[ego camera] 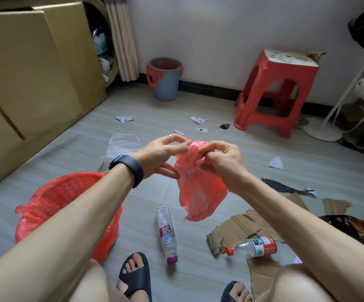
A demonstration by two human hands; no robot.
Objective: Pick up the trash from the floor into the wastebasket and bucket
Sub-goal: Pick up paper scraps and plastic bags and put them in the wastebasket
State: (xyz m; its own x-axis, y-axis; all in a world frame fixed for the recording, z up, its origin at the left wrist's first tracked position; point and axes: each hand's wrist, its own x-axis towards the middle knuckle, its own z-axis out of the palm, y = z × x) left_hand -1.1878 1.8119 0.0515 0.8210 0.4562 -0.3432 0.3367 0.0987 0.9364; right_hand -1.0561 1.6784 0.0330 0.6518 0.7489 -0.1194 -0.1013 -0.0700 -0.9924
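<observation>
Both hands hold a crumpled red plastic bag (198, 188) in mid-air above the floor. My left hand (161, 155) pinches its bunched top from the left, and my right hand (220, 160) pinches it from the right. The bag's loose end hangs down below them. A red wastebasket (52, 199) lined with a red bag stands at lower left, partly behind my left forearm. A grey bucket (165, 79) with red handles stands by the far wall. Two plastic bottles lie on the tiles: a soda bottle (166, 234) and a red-capped bottle (255, 247).
Torn cardboard (237, 227) lies at lower right. Paper scraps (198, 120) and a clear plastic sheet (122, 144) lie further out. A red stool (272, 92) stands at the right wall, a fan base (322, 129) beside it. Wooden cabinets (24, 79) line the left.
</observation>
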